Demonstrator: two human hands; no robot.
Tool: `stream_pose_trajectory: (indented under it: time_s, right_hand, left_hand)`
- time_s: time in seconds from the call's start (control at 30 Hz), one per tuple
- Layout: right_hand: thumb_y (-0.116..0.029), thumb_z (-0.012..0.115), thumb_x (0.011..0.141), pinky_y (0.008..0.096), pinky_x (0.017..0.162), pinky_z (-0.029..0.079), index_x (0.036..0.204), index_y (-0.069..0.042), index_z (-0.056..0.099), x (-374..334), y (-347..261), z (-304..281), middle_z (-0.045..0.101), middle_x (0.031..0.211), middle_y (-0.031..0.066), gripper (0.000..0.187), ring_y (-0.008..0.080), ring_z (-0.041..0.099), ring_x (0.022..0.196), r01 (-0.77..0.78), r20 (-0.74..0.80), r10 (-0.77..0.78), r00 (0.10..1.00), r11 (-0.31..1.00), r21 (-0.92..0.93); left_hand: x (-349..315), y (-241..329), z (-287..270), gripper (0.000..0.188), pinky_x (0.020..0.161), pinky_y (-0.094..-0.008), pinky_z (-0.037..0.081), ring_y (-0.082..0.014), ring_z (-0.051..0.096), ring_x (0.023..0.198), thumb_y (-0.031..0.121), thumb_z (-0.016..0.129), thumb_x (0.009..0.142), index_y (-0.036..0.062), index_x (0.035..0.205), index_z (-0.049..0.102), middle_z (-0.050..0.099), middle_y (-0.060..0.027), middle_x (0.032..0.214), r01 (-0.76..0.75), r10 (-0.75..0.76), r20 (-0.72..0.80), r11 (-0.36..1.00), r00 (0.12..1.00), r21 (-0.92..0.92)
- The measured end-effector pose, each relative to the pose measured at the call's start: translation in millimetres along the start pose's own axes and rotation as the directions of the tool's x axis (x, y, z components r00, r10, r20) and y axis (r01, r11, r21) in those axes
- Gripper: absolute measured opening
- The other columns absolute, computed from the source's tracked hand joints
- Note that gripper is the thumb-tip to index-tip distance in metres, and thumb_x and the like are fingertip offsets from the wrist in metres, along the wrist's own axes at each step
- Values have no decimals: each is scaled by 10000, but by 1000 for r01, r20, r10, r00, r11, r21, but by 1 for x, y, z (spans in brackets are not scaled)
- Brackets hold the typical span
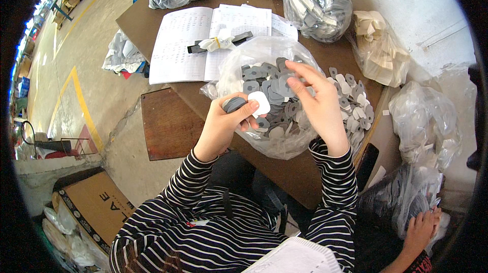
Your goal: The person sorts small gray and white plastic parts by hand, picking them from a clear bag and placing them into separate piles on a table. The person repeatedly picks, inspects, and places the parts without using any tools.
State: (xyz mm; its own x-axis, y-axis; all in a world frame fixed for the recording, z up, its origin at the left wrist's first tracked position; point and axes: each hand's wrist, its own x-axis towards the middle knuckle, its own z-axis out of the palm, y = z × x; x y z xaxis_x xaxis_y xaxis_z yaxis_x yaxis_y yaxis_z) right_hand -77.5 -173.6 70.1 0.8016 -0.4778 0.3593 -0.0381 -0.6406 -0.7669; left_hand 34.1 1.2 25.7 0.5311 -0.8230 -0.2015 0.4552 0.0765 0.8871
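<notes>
My left hand (222, 122) is closed around a small stack of flat grey pieces (234, 104). Under its thumb, a rounded white piece (260, 104) faces up. Over the clear plastic bag (284, 149) hangs my right hand (321, 101), its thumb and fingers apart. Its fingertips are close to the loose grey pieces (274, 89) heaped in the bag; whether they touch one is hard to tell. These are thin and rounded, some with a narrow tab. More grey and whitish pieces (356, 101) lie on the brown table just right of the bag.
Behind the bag lies an open notebook (178, 36), with a tied black strip bundle (239, 40) across it. Filled plastic bags (317, 6) line the table's far and right sides. At lower right a co-worker's hand (423, 228) rests on another bag. A cardboard box (96, 204) stands lower left.
</notes>
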Motion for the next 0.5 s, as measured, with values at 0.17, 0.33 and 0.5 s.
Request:
stream_pose_trajectory:
  time_s: [0.17, 0.33, 0.5]
  right_hand:
    - [-22, 689, 882, 232, 715, 488, 1072, -26, 693, -13, -18, 10, 643, 953, 52, 191, 96, 602, 827, -162, 239, 127, 963, 978, 130]
    - [-39, 670, 913, 205, 670, 485, 981, -3, 685, -13, -5, 13, 667, 888, 17, 78, 64, 607, 745, -271, 165, 234, 958, 926, 262]
    - [-32, 632, 942, 188, 581, 457, 1031, -14, 707, -11, -14, 1, 671, 863, 20, 117, 52, 583, 658, -414, 70, 414, 907, 851, 323]
  left_hand:
    - [1, -10, -5, 201, 613, -212, 483, -135, 667, 728, 201, 649, 952, 7, 1008, 657, 712, -90, 907, 52, -51, 84, 998, 995, -19]
    - [-2, -1, -1, 500, 983, -299, 494, -235, 636, 1100, 215, 594, 942, -29, 1359, 466, 595, -164, 1275, 225, -143, 273, 928, 951, -297]
    - [-3, 8, -1, 551, 977, -316, 524, -264, 636, 1130, 198, 605, 947, -76, 1389, 423, 575, -239, 1302, 202, -121, 229, 905, 966, -374]
